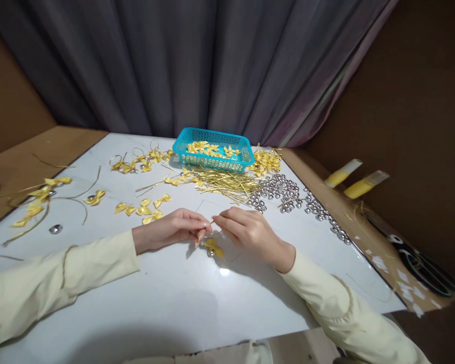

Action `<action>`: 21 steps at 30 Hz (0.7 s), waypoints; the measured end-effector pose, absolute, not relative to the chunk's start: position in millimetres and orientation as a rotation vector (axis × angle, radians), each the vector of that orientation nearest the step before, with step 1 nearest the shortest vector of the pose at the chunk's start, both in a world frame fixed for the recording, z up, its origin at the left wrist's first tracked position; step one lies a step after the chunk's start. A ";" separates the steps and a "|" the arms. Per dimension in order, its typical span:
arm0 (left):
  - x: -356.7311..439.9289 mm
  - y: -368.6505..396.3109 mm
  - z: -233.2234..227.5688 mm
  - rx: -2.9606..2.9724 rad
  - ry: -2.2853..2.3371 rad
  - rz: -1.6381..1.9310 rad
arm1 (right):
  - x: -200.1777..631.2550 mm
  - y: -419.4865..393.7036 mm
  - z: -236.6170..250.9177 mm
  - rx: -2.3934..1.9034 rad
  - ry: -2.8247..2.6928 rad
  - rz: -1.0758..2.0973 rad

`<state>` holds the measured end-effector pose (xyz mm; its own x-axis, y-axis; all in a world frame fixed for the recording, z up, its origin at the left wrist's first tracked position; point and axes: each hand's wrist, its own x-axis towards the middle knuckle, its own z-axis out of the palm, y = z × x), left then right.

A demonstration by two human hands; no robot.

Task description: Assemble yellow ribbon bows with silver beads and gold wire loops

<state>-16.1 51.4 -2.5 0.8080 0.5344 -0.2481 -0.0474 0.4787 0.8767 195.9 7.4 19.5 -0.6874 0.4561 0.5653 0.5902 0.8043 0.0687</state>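
My left hand (pixel 185 226) and my right hand (pixel 244 230) meet over the white board, fingertips pinched on a gold cord (pixel 214 234) bent into a loop. From the loop hangs a yellow ribbon bow (pixel 214 246) with a small silver bead at its lower side. The fingers hide the cord's ends. Left of my left hand lie several loose yellow bows (pixel 144 207). Beyond my right hand spreads a heap of silver heart-shaped beads (pixel 278 188), next to a bundle of cut gold cords (pixel 227 183).
A turquoise basket (pixel 216 164) holding yellow bows stands at the back, before a grey curtain (pixel 174 60). Looped cords with bows (pixel 136 164) lie at its left. On the right edge are two yellow-filled tubes (pixel 366 183), black-handled scissors (pixel 420 263) and paper scraps.
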 end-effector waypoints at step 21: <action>-13.4 46.6 7.4 1.053 0.599 0.399 | 196.5 5.8 28.9 -0.646 -2.473 -0.516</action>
